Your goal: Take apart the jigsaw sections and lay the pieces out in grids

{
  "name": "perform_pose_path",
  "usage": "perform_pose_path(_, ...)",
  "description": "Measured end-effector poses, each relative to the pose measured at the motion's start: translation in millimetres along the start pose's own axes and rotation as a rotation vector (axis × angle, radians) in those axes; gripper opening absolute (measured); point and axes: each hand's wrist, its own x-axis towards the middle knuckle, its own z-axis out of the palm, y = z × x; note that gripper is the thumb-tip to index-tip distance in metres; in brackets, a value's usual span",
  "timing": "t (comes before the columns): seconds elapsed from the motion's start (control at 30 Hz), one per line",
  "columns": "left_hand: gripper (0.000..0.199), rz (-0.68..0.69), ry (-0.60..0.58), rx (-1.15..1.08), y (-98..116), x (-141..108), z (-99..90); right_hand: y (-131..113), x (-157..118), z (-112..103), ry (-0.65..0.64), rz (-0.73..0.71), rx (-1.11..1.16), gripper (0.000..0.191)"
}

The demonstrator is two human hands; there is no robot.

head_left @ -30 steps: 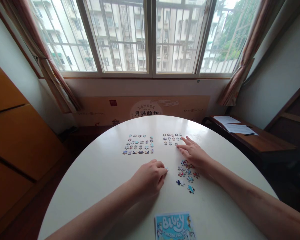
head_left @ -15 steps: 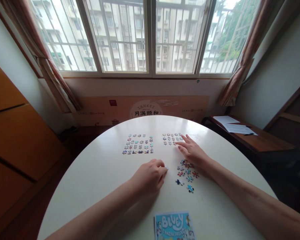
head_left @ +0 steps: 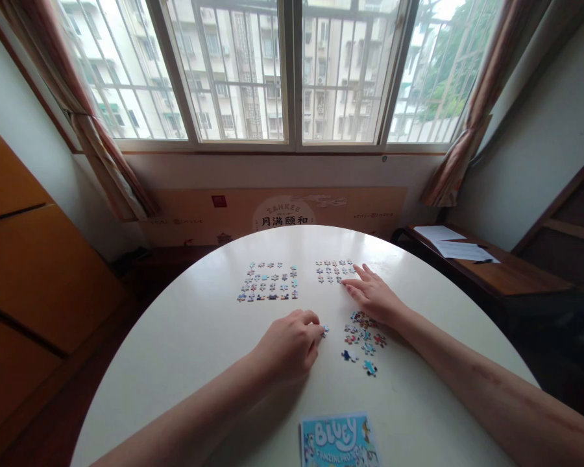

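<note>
My left hand is closed near the middle of the table, a small puzzle piece showing at its fingertips. Farther right, my right hand lies low with its fingers spread. Its fingertips reach the right edge of several puzzle pieces set in rows; whether they press on one I cannot tell. Just below that hand is a loose pile of puzzle pieces, partly overlapping. To the left, more puzzle pieces lie in a spaced grid, with darker ones along the near row.
A blue picture card reading "Bluey" lies at the near side of the round white table. Papers and a pen rest on a wooden side table at the right. A barred window stands behind.
The piece at my left fingertips shows a little more. My right fingers have shifted very slightly by the right-hand rows; otherwise the pieces look the same.
</note>
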Motion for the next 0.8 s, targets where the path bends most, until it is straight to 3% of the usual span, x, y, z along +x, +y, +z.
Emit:
perform_pose_path(0.2, 0.029, -0.033, 0.024, 0.005, 0.5, 0.0, 2.6, -1.9, 2.1, 2.1, -0.027, 0.017, -0.032, 0.051)
perform_pose_path(0.8, 0.029, -0.041, -0.002, 0.017, 0.3, 0.3, -1.3, -10.6, 1.2, -2.2, -0.092, 0.051, -0.057, 0.051)
